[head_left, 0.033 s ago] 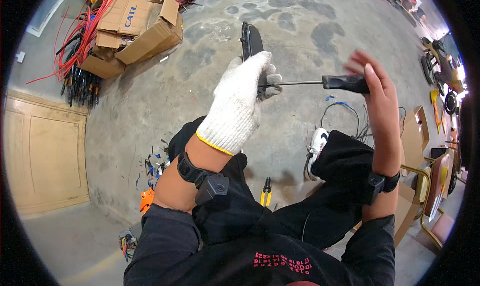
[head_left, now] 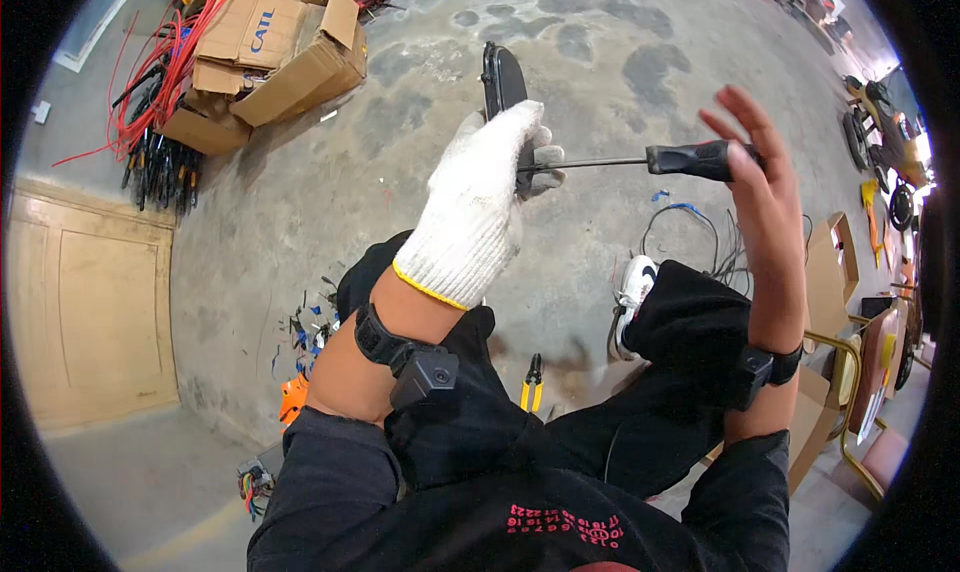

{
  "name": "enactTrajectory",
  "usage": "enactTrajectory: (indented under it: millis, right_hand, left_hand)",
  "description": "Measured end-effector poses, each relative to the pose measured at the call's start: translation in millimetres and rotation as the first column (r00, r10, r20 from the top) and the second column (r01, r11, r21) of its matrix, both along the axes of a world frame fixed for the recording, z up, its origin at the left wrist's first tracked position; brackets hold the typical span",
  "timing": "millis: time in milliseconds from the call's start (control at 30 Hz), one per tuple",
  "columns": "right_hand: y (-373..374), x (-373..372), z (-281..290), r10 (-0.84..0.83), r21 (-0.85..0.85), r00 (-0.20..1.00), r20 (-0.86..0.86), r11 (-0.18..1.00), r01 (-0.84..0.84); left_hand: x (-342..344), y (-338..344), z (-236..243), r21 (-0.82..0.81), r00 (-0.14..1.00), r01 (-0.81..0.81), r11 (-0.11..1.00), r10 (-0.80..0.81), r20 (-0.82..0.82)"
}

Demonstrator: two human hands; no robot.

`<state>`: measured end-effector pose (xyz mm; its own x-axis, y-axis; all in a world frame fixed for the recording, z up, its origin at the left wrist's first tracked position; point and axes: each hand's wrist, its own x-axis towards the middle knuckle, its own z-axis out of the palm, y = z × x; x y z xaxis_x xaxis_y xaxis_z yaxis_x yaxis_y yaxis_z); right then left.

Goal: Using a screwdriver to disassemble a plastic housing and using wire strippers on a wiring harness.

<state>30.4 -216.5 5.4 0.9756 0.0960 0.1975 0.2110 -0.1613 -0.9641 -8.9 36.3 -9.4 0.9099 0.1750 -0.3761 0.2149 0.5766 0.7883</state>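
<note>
My left hand (head_left: 480,187), in a white knit glove with a yellow cuff edge, is closed around a black oblong casing (head_left: 506,80). The casing's rounded end sticks out above the glove; its lower part is mostly hidden by the fingers. A screwdriver (head_left: 690,161) with a black handle lies level, its shaft running left to the casing beside my gloved fingers. The tip's exact contact cannot be seen. My bare right hand (head_left: 762,177) has its thumb on the handle's right end, with two fingers raised off it.
Yellow-handled wire strippers (head_left: 533,384) lie on the concrete floor between my legs. Cardboard boxes (head_left: 270,62) and red cables (head_left: 150,92) are at the far left. Loose black wire (head_left: 715,237) lies by my white shoe (head_left: 635,292). A metal-framed chair (head_left: 850,372) stands right.
My right hand's fingers have lifted and spread farther from the screwdriver handle, and the hand has shifted slightly right. My left hand and the casing stay almost still.
</note>
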Motion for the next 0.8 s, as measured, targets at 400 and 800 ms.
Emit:
enactTrajectory:
  millis: [400, 800]
  right_hand:
    - [-6.6, -0.9, 2.7, -0.003, 0.004, 0.999, -0.054, 1.0, 0.003]
    - [-3.1, -0.1, 11.9, -0.163, -0.24, 0.911, -0.379, 0.968, 0.073]
  left_hand:
    - [-4.5, -0.7, 1.8, -0.008, 1.0, 0.02, 1.0, -0.02, 0.004]
    - [-1.9, 0.5, -1.6, -0.023, 1.0, 0.013, 1.0, -0.013, -0.01]
